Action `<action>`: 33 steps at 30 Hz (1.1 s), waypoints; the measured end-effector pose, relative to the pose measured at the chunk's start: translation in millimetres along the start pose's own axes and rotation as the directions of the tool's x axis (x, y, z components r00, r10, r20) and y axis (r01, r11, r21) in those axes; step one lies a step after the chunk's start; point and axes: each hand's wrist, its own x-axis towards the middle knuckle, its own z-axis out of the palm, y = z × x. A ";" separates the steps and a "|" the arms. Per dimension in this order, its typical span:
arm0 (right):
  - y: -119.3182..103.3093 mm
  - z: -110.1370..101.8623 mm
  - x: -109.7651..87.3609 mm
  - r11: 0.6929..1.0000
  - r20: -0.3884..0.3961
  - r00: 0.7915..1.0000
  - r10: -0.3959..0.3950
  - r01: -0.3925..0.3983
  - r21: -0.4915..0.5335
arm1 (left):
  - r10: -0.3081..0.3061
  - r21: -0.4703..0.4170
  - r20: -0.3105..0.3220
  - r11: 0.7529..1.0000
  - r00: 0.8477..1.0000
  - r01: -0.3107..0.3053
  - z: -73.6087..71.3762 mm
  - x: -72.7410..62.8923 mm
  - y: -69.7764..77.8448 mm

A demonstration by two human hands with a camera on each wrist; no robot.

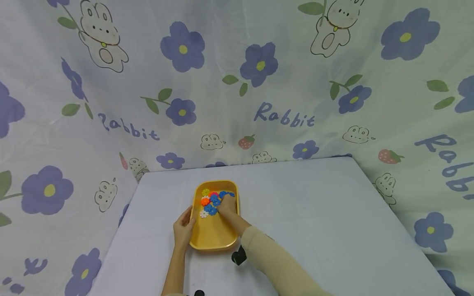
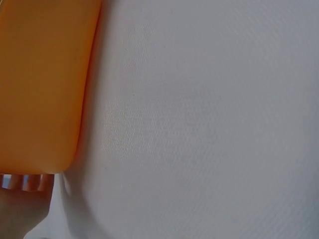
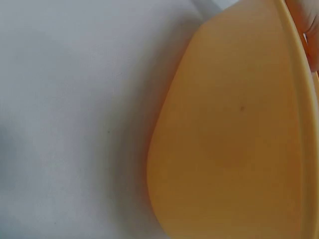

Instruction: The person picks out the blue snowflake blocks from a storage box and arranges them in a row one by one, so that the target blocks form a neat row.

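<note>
A yellow plastic tray [image 1: 214,238] stands on the white table. Several small plastic snowflake-shaped discs [image 1: 208,208] lie toward its far end, mostly blue, with orange, pink, yellow and white ones. My left hand [image 1: 183,230] grips the tray's left side, thumb at the rim; the left wrist view shows its fingers [image 2: 32,182] against the tray's underside. Inside the tray, my right hand [image 1: 227,206] reaches down at the right edge of the blue discs. Its fingertips are hidden, so I cannot tell whether they pinch a disc.
White cloth covers the table [image 1: 307,222], which stretches far to the right of the tray. Behind and beside it hangs a curtain [image 1: 222,94] printed with flowers and rabbits. A small black object [image 1: 239,255] shows by the right sleeve [image 1: 270,255].
</note>
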 end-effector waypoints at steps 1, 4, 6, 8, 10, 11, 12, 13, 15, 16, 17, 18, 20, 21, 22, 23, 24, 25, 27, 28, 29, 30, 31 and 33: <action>0.3 0.4 0.0 1.000 0.002 1.000 -0.004 0.004 0.004 | 0.001 0.001 0.002 1.000 1.000 -0.001 -0.2 0.0 -0.2; 0.3 1.0 -0.7 0.999 0.017 0.999 -0.031 0.032 -0.015 | 0.002 0.005 0.003 1.000 1.000 -0.002 -0.6 -0.4 -0.6; -0.7 0.7 -1.4 0.995 0.024 0.998 -0.065 0.067 -0.075 | 0.002 0.008 -0.001 1.000 1.000 -0.002 -0.8 -0.6 -0.7; -2.6 -0.6 -2.6 0.984 0.029 0.995 -0.101 0.104 -0.147 | 0.003 0.012 -0.003 1.000 1.000 -0.003 -1.0 -0.7 -0.9; -5.0 -2.6 -3.7 0.967 0.039 0.991 -0.126 0.132 -0.219 | 0.004 0.012 -0.005 1.000 1.000 -0.004 -1.3 -0.7 -1.1; -6.2 -3.6 -4.1 0.961 0.043 0.991 -0.128 0.135 -0.243 | 0.006 0.012 -0.007 1.000 1.000 -0.006 -1.3 -0.7 -1.0; -7.1 -4.5 -4.5 0.960 0.050 0.991 -0.121 0.129 -0.248 | 0.006 0.010 -0.007 1.000 1.000 -0.006 -1.2 -0.7 -1.1; -7.7 -5.1 -4.9 0.961 0.057 0.992 -0.110 0.121 -0.248 | 0.005 0.009 -0.007 1.000 1.000 -0.005 -1.2 -0.6 -1.1; -7.7 -5.4 -4.8 0.967 0.069 0.994 -0.084 0.099 -0.237 | 0.003 0.010 -0.010 1.000 1.000 -0.003 -0.7 -0.4 -1.3; -7.3 -5.3 -4.5 0.970 0.073 0.995 -0.071 0.086 -0.227 | 0.001 0.014 -0.012 1.000 1.000 -0.001 -0.5 -0.3 -1.5; -6.6 -5.0 -4.2 0.973 0.077 0.995 -0.060 0.076 -0.218 | 0.001 0.016 -0.014 1.000 1.000 -0.001 -0.2 -0.2 -1.7; -5.7 -4.8 -3.8 0.975 0.079 0.995 -0.056 0.072 -0.211 | 0.000 0.018 -0.016 1.000 1.000 0.001 0.1 -0.1 -1.9; -3.8 -4.3 -3.2 0.980 0.079 0.995 -0.057 0.071 -0.188 | 0.003 0.021 -0.023 1.000 1.000 -0.002 0.7 0.2 -2.4; -2.9 -4.3 -3.0 0.983 0.077 0.995 -0.057 0.070 -0.167 | 0.006 0.019 -0.024 1.000 1.000 -0.005 0.8 0.1 -2.4; -2.1 -4.4 -3.0 0.986 0.079 0.995 -0.060 0.072 -0.150 | 0.010 0.018 -0.026 1.000 1.000 -0.009 0.9 0.1 -2.7; -1.2 -4.3 -3.0 0.989 0.081 0.995 -0.063 0.073 -0.126 | 0.013 0.015 -0.028 1.000 1.000 -0.013 1.1 0.1 -2.9; -0.4 -4.3 -3.1 0.991 0.082 0.994 -0.067 0.076 -0.107 | 0.016 0.014 -0.030 1.000 0.999 -0.016 1.3 0.0 -3.0; 0.3 -4.3 -3.4 0.993 0.085 0.994 -0.067 0.075 -0.091 | 0.020 0.012 -0.030 1.000 0.999 -0.020 1.5 -0.2 -3.3; 1.5 -4.4 -3.7 0.995 0.091 0.994 -0.064 0.070 -0.066 | 0.024 0.011 -0.031 1.000 0.999 -0.023 2.0 -0.2 -3.9; 2.0 -4.5 -3.9 0.996 0.095 0.993 -0.064 0.070 -0.062 | 0.024 0.011 -0.033 1.000 0.999 -0.023 2.3 -0.1 -4.2; 2.3 -4.7 -3.9 0.996 0.097 0.993 -0.061 0.068 -0.061 | 0.026 0.012 -0.033 1.000 0.999 -0.026 2.7 -0.2 -4.1; 2.6 -4.9 -3.9 0.996 0.101 0.993 -0.058 0.065 -0.061 | 0.024 0.009 -0.034 1.000 0.999 -0.024 2.9 -0.2 -4.2; 2.8 -5.1 -3.7 0.996 0.106 0.993 -0.052 0.059 -0.061 | 0.022 0.009 -0.035 1.000 0.999 -0.022 3.1 -0.2 -4.4; 3.3 -5.5 -3.4 0.997 0.114 0.992 -0.048 0.054 -0.051 | 0.019 0.006 -0.035 1.000 0.999 -0.018 3.2 0.0 -4.2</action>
